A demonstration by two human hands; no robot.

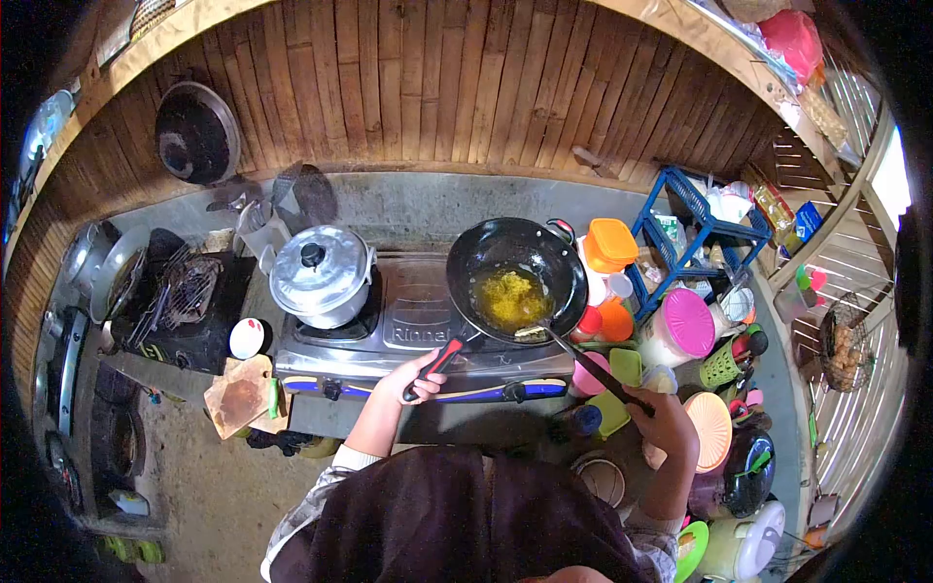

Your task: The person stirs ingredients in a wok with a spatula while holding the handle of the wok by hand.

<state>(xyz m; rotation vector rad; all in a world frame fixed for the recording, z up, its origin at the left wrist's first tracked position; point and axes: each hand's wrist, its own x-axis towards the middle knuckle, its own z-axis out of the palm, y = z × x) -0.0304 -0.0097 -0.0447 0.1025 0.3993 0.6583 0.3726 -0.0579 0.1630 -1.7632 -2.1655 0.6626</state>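
A black wok [471, 262] sits over the right burner of the stove, tilted slightly, with yellow food in oil [509, 298] pooled at its bottom. My left hand [413, 377] is closed around the wok's red-and-black handle [449, 356]. In my right hand [671, 428] is the dark handle of a spatula [598, 371]. The spatula's metal end rests inside the wok's near right edge, close to the food. On the left burner stands a lidded aluminium pot [316, 272], apart from both hands.
The silver stove [413, 301] backs onto a low concrete wall. A stained cutting board [238, 394] with a green-handled knife [273, 398] lies left. Colourful containers, including an orange tub [611, 243] and a pink lid [689, 324], crowd the right beside a blue rack [680, 223].
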